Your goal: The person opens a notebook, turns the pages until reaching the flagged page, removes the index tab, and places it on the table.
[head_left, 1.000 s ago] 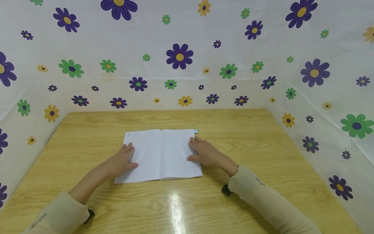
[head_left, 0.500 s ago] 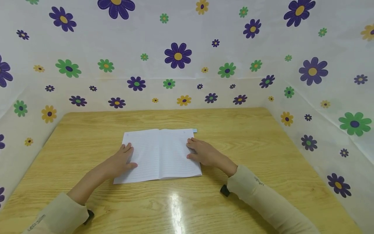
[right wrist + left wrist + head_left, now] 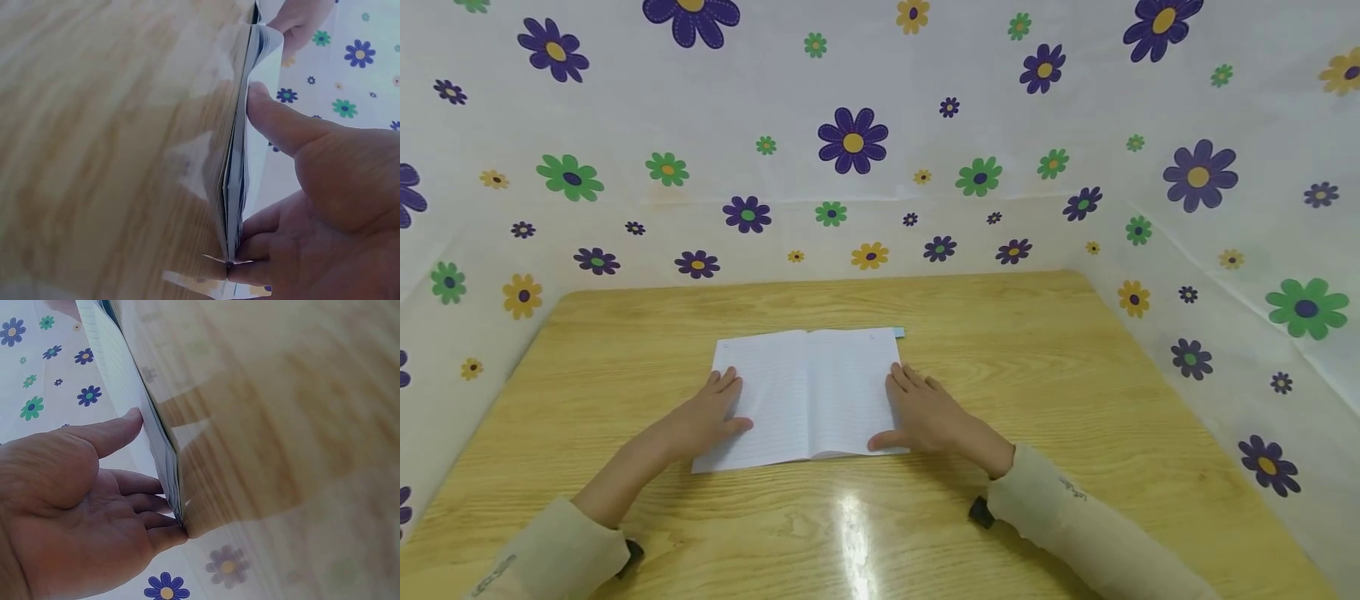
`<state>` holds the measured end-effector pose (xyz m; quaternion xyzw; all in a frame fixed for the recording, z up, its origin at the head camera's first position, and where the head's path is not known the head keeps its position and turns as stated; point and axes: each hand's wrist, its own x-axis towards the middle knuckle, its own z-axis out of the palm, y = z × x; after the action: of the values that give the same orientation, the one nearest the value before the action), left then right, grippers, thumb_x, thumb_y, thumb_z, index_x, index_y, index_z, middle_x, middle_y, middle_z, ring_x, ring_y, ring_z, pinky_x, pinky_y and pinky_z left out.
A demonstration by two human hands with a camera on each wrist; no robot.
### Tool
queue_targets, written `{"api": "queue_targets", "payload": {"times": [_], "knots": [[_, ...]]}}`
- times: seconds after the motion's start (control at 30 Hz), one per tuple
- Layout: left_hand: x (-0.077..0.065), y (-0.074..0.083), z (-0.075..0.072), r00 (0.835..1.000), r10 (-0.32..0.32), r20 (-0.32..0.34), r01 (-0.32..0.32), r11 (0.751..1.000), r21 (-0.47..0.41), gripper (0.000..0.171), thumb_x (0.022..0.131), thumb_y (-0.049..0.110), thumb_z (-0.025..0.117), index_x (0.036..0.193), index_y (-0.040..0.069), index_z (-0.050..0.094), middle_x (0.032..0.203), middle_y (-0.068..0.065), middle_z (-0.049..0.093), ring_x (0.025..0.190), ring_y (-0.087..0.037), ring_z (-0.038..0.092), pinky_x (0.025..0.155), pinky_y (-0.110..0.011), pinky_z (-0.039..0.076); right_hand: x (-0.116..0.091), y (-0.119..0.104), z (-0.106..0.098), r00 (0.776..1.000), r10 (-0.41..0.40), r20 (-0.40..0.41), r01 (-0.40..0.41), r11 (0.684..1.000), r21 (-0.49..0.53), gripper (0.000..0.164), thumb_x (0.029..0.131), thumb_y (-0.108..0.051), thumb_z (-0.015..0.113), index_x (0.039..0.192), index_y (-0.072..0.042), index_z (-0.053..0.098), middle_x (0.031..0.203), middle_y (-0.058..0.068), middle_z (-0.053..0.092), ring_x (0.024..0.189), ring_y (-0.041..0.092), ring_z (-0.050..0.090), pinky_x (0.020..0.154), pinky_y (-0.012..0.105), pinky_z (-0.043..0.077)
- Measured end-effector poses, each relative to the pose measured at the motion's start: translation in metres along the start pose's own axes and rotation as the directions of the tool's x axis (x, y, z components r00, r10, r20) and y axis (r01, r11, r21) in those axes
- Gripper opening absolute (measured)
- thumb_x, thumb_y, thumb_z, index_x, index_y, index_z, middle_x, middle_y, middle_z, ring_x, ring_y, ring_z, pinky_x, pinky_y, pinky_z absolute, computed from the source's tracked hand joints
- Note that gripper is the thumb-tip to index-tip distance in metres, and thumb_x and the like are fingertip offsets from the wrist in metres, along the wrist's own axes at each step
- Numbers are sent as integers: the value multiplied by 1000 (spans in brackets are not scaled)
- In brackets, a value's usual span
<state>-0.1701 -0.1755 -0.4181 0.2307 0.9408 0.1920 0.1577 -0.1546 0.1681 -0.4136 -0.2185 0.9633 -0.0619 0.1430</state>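
An open notebook (image 3: 775, 400) with lined white pages lies flat in the middle of the wooden table in the head view. My left hand (image 3: 707, 417) rests on the outer part of the left page, fingers extended and thumb spread. On the right page's outer edge lies my right hand (image 3: 928, 412), its thumb pointing inward near the lower corner. A small pale-blue tab (image 3: 899, 332) sticks out at the top right corner. The left wrist view shows the thumb (image 3: 134, 422) touching the page. In the right wrist view the stacked page edges (image 3: 236, 181) look slightly fanned.
The wooden table (image 3: 1037, 358) extends around the notebook, with a bright light reflection near its front. A white sheet with printed flowers (image 3: 852, 142) stands behind the table and along both sides.
My right hand has slid down along the right page's edge, toward me, and its thumb has spread toward the lower corner. The left hand stays in place. The head view has shifted slightly.
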Motion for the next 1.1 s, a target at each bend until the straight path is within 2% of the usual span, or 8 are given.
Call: {"api": "queue_targets", "payload": {"times": [0.3, 0.47, 0.67, 0.73, 0.83, 0.93, 1.03, 1.1], "knots": [[-3, -1, 0, 1000, 9, -7, -9, 1000, -19, 73, 104, 24, 62, 146, -26, 29, 157, -46, 14, 145, -65, 10, 117, -69, 19, -1, 2, -1, 998, -67, -22, 68, 995, 78, 94, 93, -57, 70, 158, 3, 36, 167, 21, 26, 157, 38, 14, 122, 65, 17], [-3, -1, 1, 1000, 4, -5, -4, 1000, -31, 75, 104, 24, 63, 147, -26, 28, 157, -46, 13, 145, -64, 9, 117, -68, 18, 2, 4, 0, 988, -146, -56, 151, 984, 100, 69, 98, -39, 71, 147, 6, 51, 160, 24, 38, 152, 39, 29, 121, 61, 27], [-3, -2, 2, 1000, 3, -8, -3, 999, -39, 75, 104, 25, 63, 148, -25, 28, 158, -45, 13, 146, -63, 8, 118, -68, 17, 4, 2, 4, 968, -149, -201, 191, 959, 209, 29, 90, -20, 82, 108, 0, 71, 118, 14, 73, 122, 33, 65, 99, 44, 55], [-2, -2, 2, 1000, 12, -15, -13, 999, -30, 74, 104, 25, 63, 147, -26, 29, 158, -45, 14, 145, -64, 9, 117, -69, 18, 5, 1, 5, 958, -124, -258, 190, 949, 250, 20, 85, -15, 86, 92, -4, 70, 97, 6, 76, 98, 27, 73, 82, 33, 58], [-2, -1, 2, 1000, 19, -16, -19, 1000, -25, 73, 104, 25, 62, 147, -26, 30, 157, -45, 15, 145, -64, 10, 117, -69, 18, 4, 1, 6, 943, -102, -316, 193, 942, 273, 27, 81, -12, 89, 77, -10, 62, 78, -2, 69, 78, 22, 69, 67, 26, 52], [-1, -1, 2, 1000, 18, -13, -18, 1000, -24, 73, 105, 24, 62, 147, -26, 29, 158, -45, 14, 145, -64, 9, 117, -68, 18, 3, 1, 6, 936, -74, -344, 182, 938, 294, 26, 82, -10, 88, 73, -9, 64, 82, 3, 73, 94, 28, 72, 80, 32, 57], [-1, 0, 1, 1000, 10, -13, -11, 1000, -24, 74, 105, 25, 62, 148, -25, 29, 158, -44, 14, 146, -63, 9, 117, -68, 18, 0, -1, 5, 929, -17, -370, 146, 935, 322, 20, 82, -9, 87, 72, -8, 70, 101, 14, 77, 118, 36, 66, 101, 46, 53], [-1, 0, 1, 1000, 5, -10, -5, 1000, -23, 74, 105, 25, 62, 148, -25, 28, 159, -44, 14, 146, -63, 9, 117, -68, 18, -2, -2, 4, 920, 13, -391, 128, 935, 332, 18, 83, -9, 87, 72, -9, 73, 101, 14, 76, 107, 33, 68, 96, 46, 54]]}}
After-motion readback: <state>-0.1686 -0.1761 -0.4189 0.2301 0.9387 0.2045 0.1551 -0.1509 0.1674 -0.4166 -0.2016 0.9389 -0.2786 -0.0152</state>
